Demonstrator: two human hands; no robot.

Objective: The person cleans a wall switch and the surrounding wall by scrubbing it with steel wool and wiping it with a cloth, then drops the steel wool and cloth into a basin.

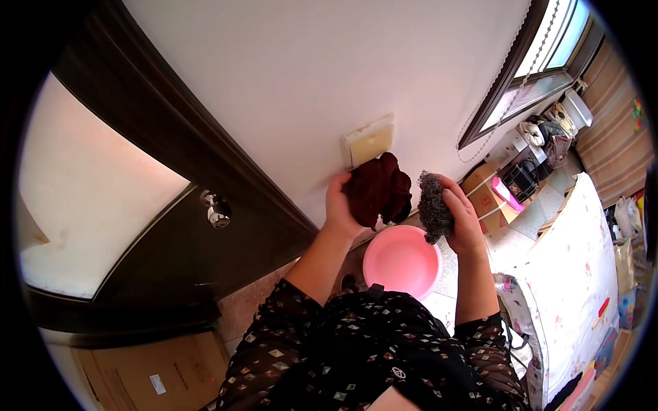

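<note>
My left hand is closed on a bunched dark red cloth, held up close to the wall. Just above the cloth is a yellowed wall switch plate, its lower edge partly covered by the cloth. To the right, my right hand grips a grey steel wool scourer between thumb and fingers. The scourer and the cloth are apart. Below both hands, a pink plastic basin stands on the floor; what it contains cannot be made out.
At the left is a dark wooden door with a round metal knob. A flat cardboard box lies at the lower left. On the right are a bed, a window with a hanging bead chain, and an open carton.
</note>
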